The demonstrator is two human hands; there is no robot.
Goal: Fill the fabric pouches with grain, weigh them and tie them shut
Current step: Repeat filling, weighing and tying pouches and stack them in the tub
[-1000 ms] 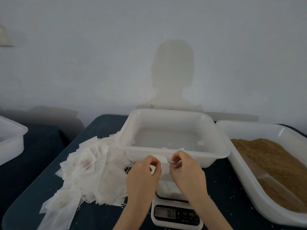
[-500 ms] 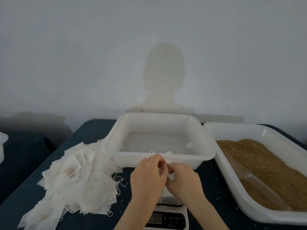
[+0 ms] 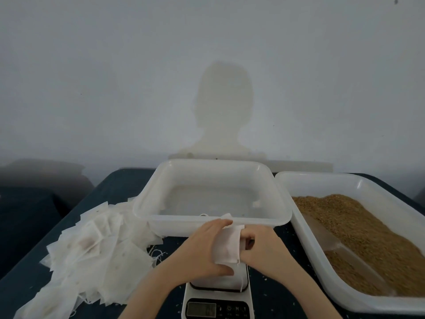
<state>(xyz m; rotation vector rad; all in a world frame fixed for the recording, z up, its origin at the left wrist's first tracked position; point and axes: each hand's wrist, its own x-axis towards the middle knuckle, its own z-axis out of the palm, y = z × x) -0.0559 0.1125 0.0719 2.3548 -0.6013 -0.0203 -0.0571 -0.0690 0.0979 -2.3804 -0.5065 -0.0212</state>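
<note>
Change: the small white fabric pouch (image 3: 226,245), bunched at the fingertips a moment before, was spread flat between the hands.
Left hand (image 3: 203,247): clamped on the pouch's left edge.
Right hand (image 3: 258,247): pinched on its right edge.
Place: above the white digital scale (image 3: 218,295), near the empty white plastic tub (image 3: 211,223).
Meaning: the pouch was probably being opened for the brown grain (image 3: 358,229); filling not begun.

Small packing workbench, bare room: dark table (image 3: 119,187) against plain wall (image 3: 115,77); white tubs (image 3: 282,210), loose grain (image 3: 358,222), digital scale (image 3: 218,305), heap of empty pouches (image 3: 96,254).
</note>
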